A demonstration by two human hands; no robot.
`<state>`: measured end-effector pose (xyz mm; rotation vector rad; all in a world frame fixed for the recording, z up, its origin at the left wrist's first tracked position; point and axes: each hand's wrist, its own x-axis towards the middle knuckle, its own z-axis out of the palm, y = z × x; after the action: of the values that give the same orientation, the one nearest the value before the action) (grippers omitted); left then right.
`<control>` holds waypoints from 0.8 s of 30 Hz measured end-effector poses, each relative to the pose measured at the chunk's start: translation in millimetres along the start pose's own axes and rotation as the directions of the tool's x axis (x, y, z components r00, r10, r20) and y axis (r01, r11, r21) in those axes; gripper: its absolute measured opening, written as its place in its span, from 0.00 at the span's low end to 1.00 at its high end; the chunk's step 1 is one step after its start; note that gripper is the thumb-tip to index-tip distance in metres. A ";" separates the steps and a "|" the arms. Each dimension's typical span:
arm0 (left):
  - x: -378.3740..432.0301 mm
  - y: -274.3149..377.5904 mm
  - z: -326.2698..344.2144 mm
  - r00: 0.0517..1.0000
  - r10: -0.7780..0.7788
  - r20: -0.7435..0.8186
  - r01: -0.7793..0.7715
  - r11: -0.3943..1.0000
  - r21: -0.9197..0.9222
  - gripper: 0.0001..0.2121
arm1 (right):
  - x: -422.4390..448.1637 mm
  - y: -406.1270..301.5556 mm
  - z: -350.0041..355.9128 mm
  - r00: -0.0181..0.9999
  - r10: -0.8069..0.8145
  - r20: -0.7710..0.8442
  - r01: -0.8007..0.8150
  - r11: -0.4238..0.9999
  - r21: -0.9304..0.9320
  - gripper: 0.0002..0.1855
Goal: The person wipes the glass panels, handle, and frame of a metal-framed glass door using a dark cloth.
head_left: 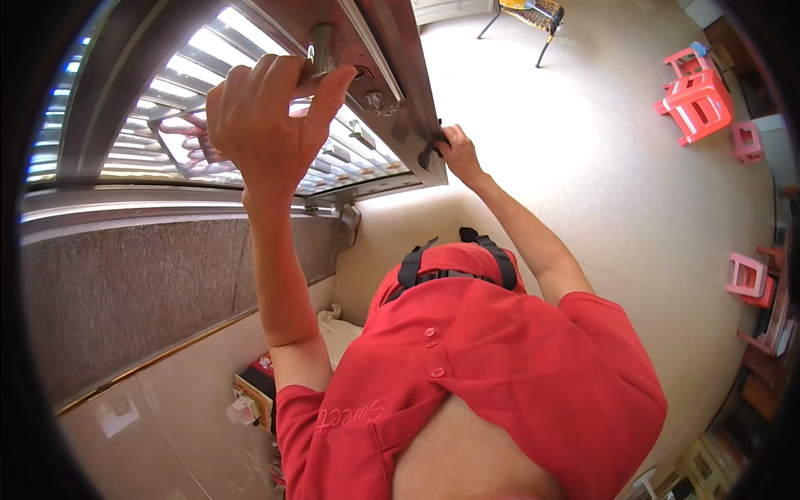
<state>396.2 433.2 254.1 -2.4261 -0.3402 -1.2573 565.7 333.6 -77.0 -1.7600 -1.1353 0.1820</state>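
Note:
My left hand point(269, 119) is raised, its fingers and thumb curled around a metal lever handle point(323, 50). That handle is fixed to the frame of a metal door point(400, 134) with glazing and bright slats. Close to my thumb, a keyhole and a small turn knob point(378, 103) sit on the same frame. At the outer edge of the door, my right hand point(461, 153) grips a small dark item point(435, 149); what it is exactly, I cannot tell. Both arms reach away from my red shirt point(487, 350).
A grey stone strip point(144, 294) with gold trim runs at the left. A small box point(257, 387) lies beside my left elbow. Red and pink plastic stools point(700, 103) stand on the right. A woven-seat chair point(531, 15) is at the top, on pale floor.

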 end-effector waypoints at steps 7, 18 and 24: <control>5.6 5.1 -1.1 0.998 0.019 0.060 -0.018 1.000 -0.016 0.12 | -17.4 78.9 46.0 0.974 0.183 0.137 -0.128 0.933 -0.335 0.08; -2.3 -3.4 6.0 0.997 0.037 -0.063 -0.039 0.999 -0.034 0.16 | 31.8 -95.1 -6.2 0.523 0.613 0.592 -0.526 -0.315 0.790 0.09; 4.6 3.9 1.6 1.000 -0.001 -0.007 0.001 1.000 -0.008 0.14 | 25.1 -66.7 36.4 0.628 0.560 0.541 -0.562 -0.155 0.813 0.09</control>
<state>401.5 430.6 256.2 -2.4282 -0.3357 -1.2694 518.1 380.8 -33.2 -0.7966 0.1209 1.2195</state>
